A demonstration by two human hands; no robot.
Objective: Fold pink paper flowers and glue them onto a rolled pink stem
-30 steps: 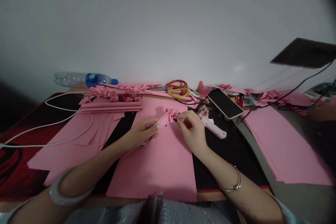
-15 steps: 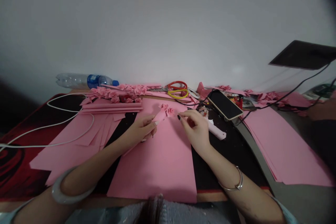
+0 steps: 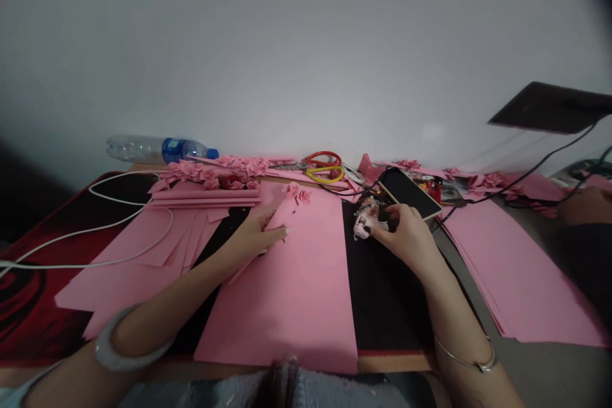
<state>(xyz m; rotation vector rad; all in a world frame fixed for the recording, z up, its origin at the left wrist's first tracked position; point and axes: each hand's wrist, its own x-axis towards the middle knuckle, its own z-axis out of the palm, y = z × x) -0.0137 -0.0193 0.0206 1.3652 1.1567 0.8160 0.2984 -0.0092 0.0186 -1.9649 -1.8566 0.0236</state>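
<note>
A large pink paper sheet (image 3: 306, 306) lies before me on the dark mat. My left hand (image 3: 261, 236) is closed at its upper left part, thumb on top of a pink paper piece and the other fingers partly hidden. Small pink paper flowers (image 3: 297, 192) lie just beyond that thumb; whether they are fixed to the held paper I cannot tell. To the right of the sheet, my right hand (image 3: 406, 233) is closed with thumb and fingers on a pale, whitish tube-like object (image 3: 366, 227). The palm covers part of it, and its exact kind is unclear.
Red- and yellow-handled scissors (image 3: 325, 167) lie at the back. A phone (image 3: 410, 192) is beyond my right hand. Pink paper stacks (image 3: 521, 274) flank the work area. A plastic bottle (image 3: 162, 149) lies back left, near a white cable (image 3: 109, 239). Another person's hand (image 3: 586, 205) is far right.
My right hand has moved right, away from the flowers, and taken hold of the pale tube-like object. The flowers have shifted slightly left and up. My left hand stays nearly in place.
</note>
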